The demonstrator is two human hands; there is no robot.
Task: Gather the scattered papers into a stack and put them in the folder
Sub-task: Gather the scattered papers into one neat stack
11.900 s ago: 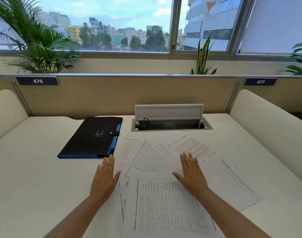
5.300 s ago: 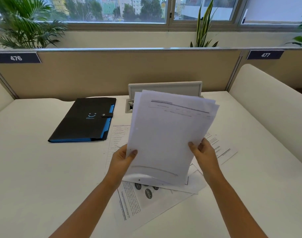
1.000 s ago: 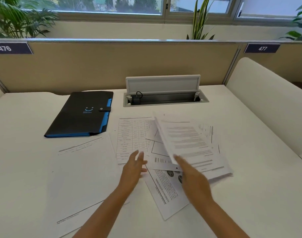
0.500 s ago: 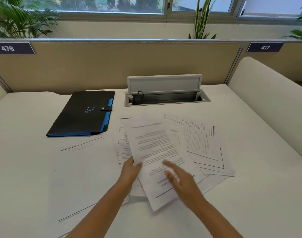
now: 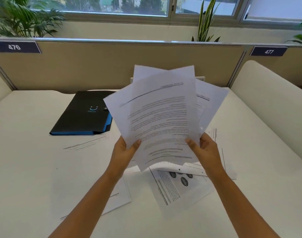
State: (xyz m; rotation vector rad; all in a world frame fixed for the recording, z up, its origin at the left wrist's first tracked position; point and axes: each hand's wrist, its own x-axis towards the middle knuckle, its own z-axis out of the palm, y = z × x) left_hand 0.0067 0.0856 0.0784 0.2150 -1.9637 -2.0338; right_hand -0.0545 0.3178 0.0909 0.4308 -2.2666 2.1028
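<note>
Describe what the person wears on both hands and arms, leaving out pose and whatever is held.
Nothing is worn: the left hand and right hand are bare, without gloves, rings, watch or bracelet in view. Both forearms are bare to the picture's bottom edge, with no sleeves visible. Nails look short and unpainted.

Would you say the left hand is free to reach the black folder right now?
Probably not yet: the left hand grips the fanned papers together with the right hand; the path to the folder looks unobstructed.
</note>
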